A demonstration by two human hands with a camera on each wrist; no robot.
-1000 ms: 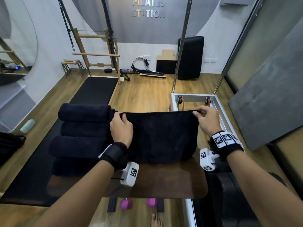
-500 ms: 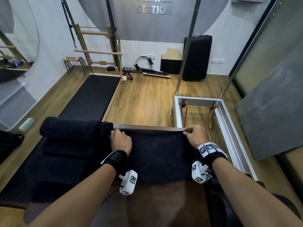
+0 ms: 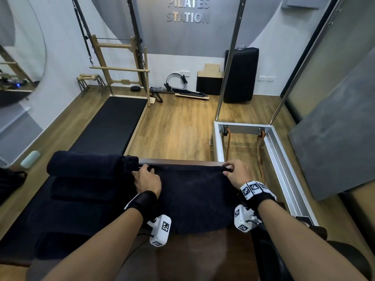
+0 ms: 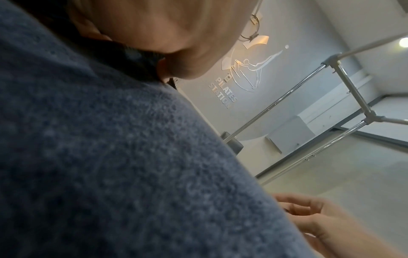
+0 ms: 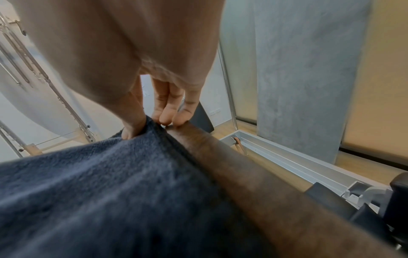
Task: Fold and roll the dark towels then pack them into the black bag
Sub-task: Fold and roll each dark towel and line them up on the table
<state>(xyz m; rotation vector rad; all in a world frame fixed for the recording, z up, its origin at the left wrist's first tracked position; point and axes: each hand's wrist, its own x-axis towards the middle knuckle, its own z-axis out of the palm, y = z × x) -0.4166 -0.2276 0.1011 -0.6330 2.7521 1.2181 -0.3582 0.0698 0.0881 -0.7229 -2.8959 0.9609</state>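
Note:
A dark folded towel [image 3: 192,197] lies flat on a brown table [image 3: 203,258], its far edge near the table's far edge. My left hand [image 3: 145,175] pinches the towel's far left corner. My right hand [image 3: 233,171] pinches the far right corner; in the right wrist view the thumb and fingertips [image 5: 167,118] grip the towel [image 5: 99,183] at the table edge [image 5: 253,174]. In the left wrist view the towel [image 4: 110,157] fills most of the picture. Several rolled dark towels [image 3: 87,163] lie in a row to the left. The black bag is not clearly in view.
A white metal frame [image 3: 269,142] with upright poles stands to the right beyond the table. A black floor mat [image 3: 113,122] lies on the wooden floor ahead left. A dark object [image 3: 10,181] sits at the far left edge.
The towel was held up in the air by its top corners; both hands have lowered it and laid it flat on the table, still holding the far corners.

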